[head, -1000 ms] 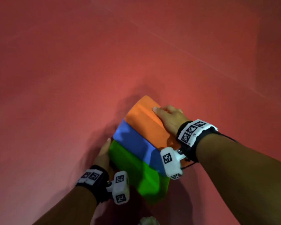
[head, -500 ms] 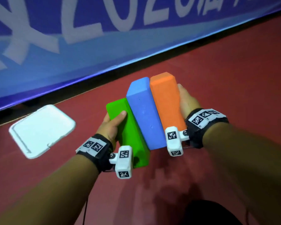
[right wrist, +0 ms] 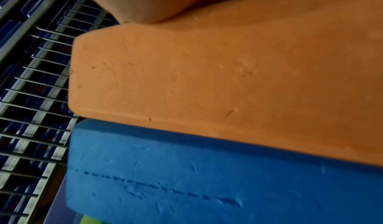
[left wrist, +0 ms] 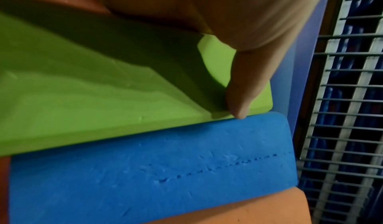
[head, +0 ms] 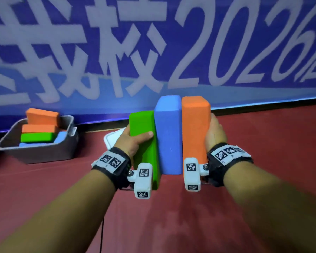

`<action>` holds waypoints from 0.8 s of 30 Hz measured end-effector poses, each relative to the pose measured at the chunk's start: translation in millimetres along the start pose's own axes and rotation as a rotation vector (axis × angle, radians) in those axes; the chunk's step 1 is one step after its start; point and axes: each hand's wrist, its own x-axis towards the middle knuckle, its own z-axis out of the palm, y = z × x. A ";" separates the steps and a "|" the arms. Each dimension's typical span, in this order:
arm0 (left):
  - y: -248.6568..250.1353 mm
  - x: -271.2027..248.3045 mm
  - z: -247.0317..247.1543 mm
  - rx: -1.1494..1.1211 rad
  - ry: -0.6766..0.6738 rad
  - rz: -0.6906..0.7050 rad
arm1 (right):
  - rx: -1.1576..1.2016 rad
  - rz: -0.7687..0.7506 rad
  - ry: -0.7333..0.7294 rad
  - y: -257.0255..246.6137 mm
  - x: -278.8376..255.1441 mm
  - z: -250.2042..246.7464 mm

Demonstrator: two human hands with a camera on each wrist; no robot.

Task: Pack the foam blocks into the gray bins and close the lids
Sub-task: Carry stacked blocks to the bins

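Note:
Three foam blocks stand side by side off the red floor, squeezed between my hands: green point(head: 142, 143), blue point(head: 169, 134), orange point(head: 194, 128). My left hand point(head: 135, 139) grips the green block, thumb point(left wrist: 242, 88) across its front face. My right hand point(head: 214, 134) holds the orange block's outer side; its fingers are hidden behind. The wrist views show the same green point(left wrist: 103, 96), blue point(left wrist: 165, 170) point(right wrist: 186, 186) and orange point(right wrist: 207, 80) faces up close. A gray bin point(head: 35, 154) at the left holds orange point(head: 42, 115), green point(head: 37, 137) and blue blocks, heaped above its rim.
A white lid point(head: 113, 141) lies on the floor behind my left hand, right of the bin. A blue banner point(head: 153, 52) with white lettering forms the wall behind. Red floor point(head: 263, 161) stretches to the right. A metal grille point(left wrist: 342, 113) shows past the blocks.
The three blocks came up off the floor and turned upright between my hands. My view lifted and swung left; the banner, then the lid and the filled bin came into sight.

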 end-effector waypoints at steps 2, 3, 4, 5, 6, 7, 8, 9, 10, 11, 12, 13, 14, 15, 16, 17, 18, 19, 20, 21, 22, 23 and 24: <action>56.8 -19.1 -32.3 -0.010 0.066 0.002 | 0.031 0.015 -0.042 -54.0 -37.7 29.7; 80.2 -27.5 -50.7 -0.012 0.092 0.003 | 0.066 0.042 -0.056 -81.1 -59.0 46.4; 102.2 -37.5 -73.1 -0.012 0.118 -0.001 | 0.090 0.061 -0.075 -100.3 -79.4 67.4; 127.5 -48.2 -104.5 -0.014 0.148 -0.002 | 0.085 0.065 -0.102 -120.0 -101.7 94.8; 143.2 -58.8 -127.0 -0.014 0.167 -0.001 | 0.076 0.065 -0.123 -128.7 -117.2 114.8; 152.6 -66.8 -144.3 -0.015 0.173 0.009 | 0.082 0.069 -0.144 -137.7 -134.0 126.9; 166.2 -75.1 -171.1 -0.008 0.178 0.020 | 0.063 0.067 -0.179 -145.3 -148.7 148.1; 180.6 -82.6 -205.6 0.008 0.188 0.028 | 0.027 0.061 -0.215 -150.7 -165.7 176.9; 194.3 -91.1 -243.5 0.033 0.206 0.030 | -0.007 0.074 -0.252 -152.2 -182.0 210.1; 202.2 -99.0 -272.2 0.056 0.224 0.033 | -0.013 0.118 -0.274 -153.4 -199.3 233.0; 209.2 -105.6 -301.2 0.071 0.248 0.029 | -0.003 0.161 -0.294 -157.6 -218.5 255.5; 214.7 -110.4 -326.8 0.088 0.274 0.027 | 0.000 0.188 -0.322 -162.8 -236.9 275.2; 219.9 -114.2 -351.6 0.102 0.303 0.012 | 0.003 0.205 -0.332 -167.5 -253.4 295.6; 225.6 -117.8 -376.4 0.128 0.330 0.003 | 0.011 0.224 -0.334 -174.7 -269.9 317.0; 229.6 -120.6 -392.2 0.146 0.357 -0.001 | 0.000 0.240 -0.343 -179.8 -281.4 331.5; 233.5 -119.7 -411.8 0.152 0.377 -0.010 | -0.018 0.253 -0.381 -186.1 -291.2 350.2; 239.0 -118.0 -425.8 0.159 0.393 -0.016 | -0.029 0.259 -0.415 -192.8 -297.2 365.7; 242.8 -114.6 -438.3 0.165 0.407 -0.019 | -0.038 0.277 -0.434 -198.5 -301.4 380.3; 247.2 -107.6 -455.1 0.173 0.421 -0.021 | -0.038 0.277 -0.444 -200.4 -299.4 402.5; 252.3 -101.3 -466.6 0.189 0.434 -0.021 | -0.029 0.272 -0.447 -200.6 -296.8 418.3; 257.9 -95.9 -474.7 0.207 0.442 -0.027 | -0.027 0.263 -0.458 -201.7 -295.0 430.9; 263.2 -87.0 -486.4 0.231 0.452 -0.030 | -0.045 0.269 -0.481 -202.7 -291.5 447.4; 268.4 -69.0 -505.6 0.257 0.469 -0.026 | -0.067 0.282 -0.501 -203.0 -282.9 474.1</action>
